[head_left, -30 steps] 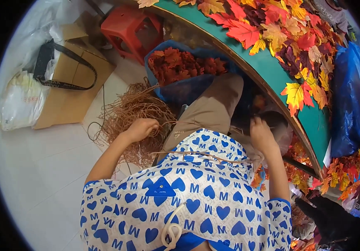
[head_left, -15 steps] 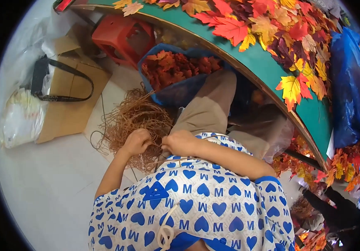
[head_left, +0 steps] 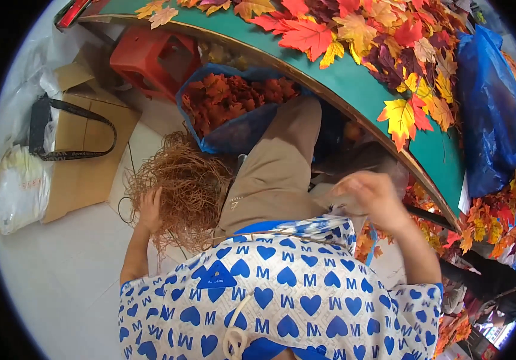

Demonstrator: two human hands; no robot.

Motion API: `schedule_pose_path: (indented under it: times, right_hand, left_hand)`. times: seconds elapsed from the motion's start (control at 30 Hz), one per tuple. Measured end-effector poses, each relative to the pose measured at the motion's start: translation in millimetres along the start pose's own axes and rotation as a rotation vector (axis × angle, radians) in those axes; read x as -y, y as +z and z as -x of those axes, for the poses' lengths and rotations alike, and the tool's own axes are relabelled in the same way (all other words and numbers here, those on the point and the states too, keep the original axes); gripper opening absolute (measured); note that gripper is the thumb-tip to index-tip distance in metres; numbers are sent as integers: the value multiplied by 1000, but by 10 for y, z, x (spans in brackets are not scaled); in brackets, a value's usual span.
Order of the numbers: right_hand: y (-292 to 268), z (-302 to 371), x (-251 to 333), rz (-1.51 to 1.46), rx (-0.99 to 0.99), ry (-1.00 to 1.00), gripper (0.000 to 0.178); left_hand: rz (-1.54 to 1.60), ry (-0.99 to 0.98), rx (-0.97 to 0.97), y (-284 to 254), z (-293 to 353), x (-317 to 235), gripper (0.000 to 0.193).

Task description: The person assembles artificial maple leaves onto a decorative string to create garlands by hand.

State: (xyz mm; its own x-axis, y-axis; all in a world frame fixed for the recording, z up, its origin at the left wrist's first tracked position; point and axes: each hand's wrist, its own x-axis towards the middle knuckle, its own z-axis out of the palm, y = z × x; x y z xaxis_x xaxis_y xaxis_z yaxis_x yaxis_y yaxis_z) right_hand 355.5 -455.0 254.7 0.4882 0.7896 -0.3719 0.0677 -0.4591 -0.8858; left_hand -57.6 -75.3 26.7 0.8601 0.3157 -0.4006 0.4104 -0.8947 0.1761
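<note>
A loose tangle of thin brown vine-like strands [head_left: 189, 186] lies on the floor beside my leg. My left hand [head_left: 151, 210] rests at its left edge, fingers stretched out against the strands. My right hand [head_left: 369, 193] is raised over my lap on the right, away from the tangle. Motion smears its curled fingers, so I cannot make out whether anything is between them. One thin brown strand [head_left: 270, 233] runs across my lap over the blue and white patterned top.
A green table [head_left: 429, 157] heaped with artificial maple leaves [head_left: 390, 48] curves across the front. Under it sit a blue bag of red leaves [head_left: 228, 102] and a red stool [head_left: 150, 63]. At left stands a cardboard box [head_left: 87, 129]; a blue plastic bag [head_left: 492, 114] hangs at right.
My hands, close together over the tangle before, have parted. The right has swung far right across my lap; the left has moved to the tangle's left edge. The view has shifted slightly.
</note>
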Motion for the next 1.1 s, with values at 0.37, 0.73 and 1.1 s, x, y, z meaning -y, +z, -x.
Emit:
schedule_pose_path:
  times: [0.37, 0.73, 1.1]
  right_hand:
    - [274, 125, -528, -344, -295, -52, 31]
    - [558, -643, -1160, -326, -535, -92, 23]
    - [395, -2293, -1400, -1112, -786, 299, 22]
  left_hand:
    - [671, 197, -202, -1028, -1203, -1834, 38]
    - [1059, -41, 214, -1211, -1271, -1458, 27]
    - [2103, 284, 360, -1879, -1399, -2263, 47]
